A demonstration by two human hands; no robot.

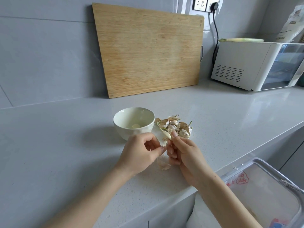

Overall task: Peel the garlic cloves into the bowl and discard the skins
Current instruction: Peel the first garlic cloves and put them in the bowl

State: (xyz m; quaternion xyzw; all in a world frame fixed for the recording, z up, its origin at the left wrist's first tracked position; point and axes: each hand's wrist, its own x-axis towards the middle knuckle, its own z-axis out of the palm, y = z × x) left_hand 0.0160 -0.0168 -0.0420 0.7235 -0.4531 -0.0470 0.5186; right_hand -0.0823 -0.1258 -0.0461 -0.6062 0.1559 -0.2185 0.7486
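At the lower right, below the table's edge, stands a bin (pixel 292 193) lined with a clear plastic bag bearing red print. Both forearms reach in from the bottom over the pale speckled table (pixel 65 145), and the hands meet just above it, near its front edge.

The left hand (pixel 139 152) has its fingers (pixel 160 150) curled, with thumb and forefinger pressed together on a thin strip of garlic skin (pixel 163 163). The skin trails down between the two hands; whether its lower end rests on the table cannot be told. The right hand (pixel 184 153) holds a partly peeled clove (pixel 167 135). Its thumb lies against the clove's upper end and the other fingers are curled beneath, so the pale tip of the clove pokes out towards the bowl.

Just beyond the hands stands a small white bowl (pixel 131 133), upright, with one peeled clove lying at its bottom (pixel 135 125). Touching or just beside the bowl on its right is a heap of unpeeled cloves (pixel 176 125), papery and brown-edged, some with green sprouts.

Farther back a large wooden cutting board (pixel 148 51) leans upright against the grey tiled wall. To its right a white appliance (pixel 238 63) sits on the table, with a black cable running up from behind it to a wall socket (pixel 205 4).
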